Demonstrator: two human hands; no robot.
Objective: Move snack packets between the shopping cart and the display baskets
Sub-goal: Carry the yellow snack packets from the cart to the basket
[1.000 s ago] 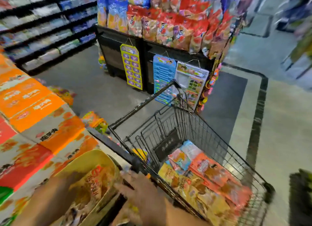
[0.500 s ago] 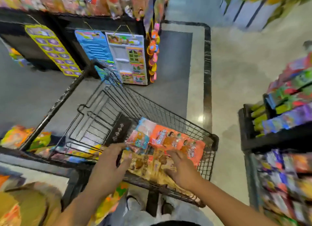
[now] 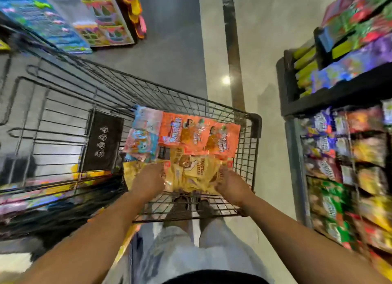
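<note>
A black wire shopping cart (image 3: 253,122) stands in front of me and holds several snack packets. Orange packets (image 3: 199,136) lie at its far end, with pink and blue packets (image 3: 141,140) to their left. A stack of yellow packets (image 3: 191,173) lies nearest me. My left hand (image 3: 148,182) grips the left edge of the yellow stack. On the stack's right edge my right hand (image 3: 232,184) has its fingers curled round it. Both hands are inside the cart.
Display baskets (image 3: 347,148) full of colourful packets line the right side, with a black shelf (image 3: 339,93) above them. Hanging toy cards (image 3: 101,25) are at the top left. More packets lie low on the left (image 3: 42,194). Open floor (image 3: 265,40) lies beyond the cart.
My view has tilted down and to the right. Both hands have moved from over the packets to the two side edges of the yellow stack and taken hold of it.
</note>
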